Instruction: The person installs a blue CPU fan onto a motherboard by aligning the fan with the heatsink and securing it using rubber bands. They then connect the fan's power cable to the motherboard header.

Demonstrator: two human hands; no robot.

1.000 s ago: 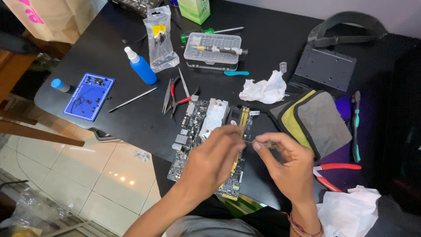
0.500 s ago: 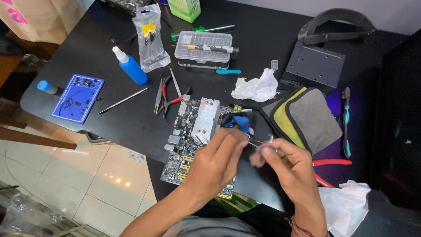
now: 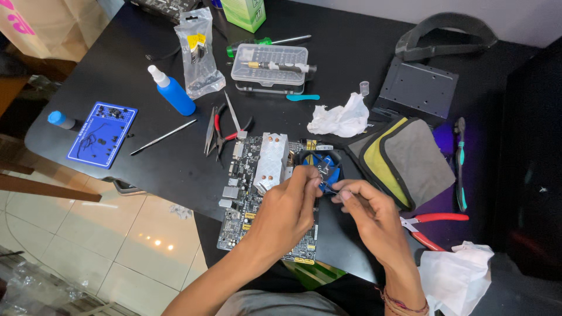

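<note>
Two bare hands meet over a dark, component-studded circuit board (image 3: 246, 202) on a matte black table (image 3: 146, 158). The left hand (image 3: 287, 210) and right hand (image 3: 372, 213), fingers pinched (around what, unclear), hover beside the round blue plastic fan (image 3: 323, 167) and ribbed silver heatsink (image 3: 272, 161).

A: What moved since a second ago?

B: Your left hand (image 3: 287, 210) and right hand (image 3: 369, 213) drew closer over the board (image 3: 246, 193); fingertips now nearly meet beside the blue fan (image 3: 325, 167), which sits uncovered.

A: And the fan earlier?

B: One second back your hands hid it. Half a second back it had begun to show.

A: Anything else?

B: Your head dipped nearer; the view tightened.
</note>
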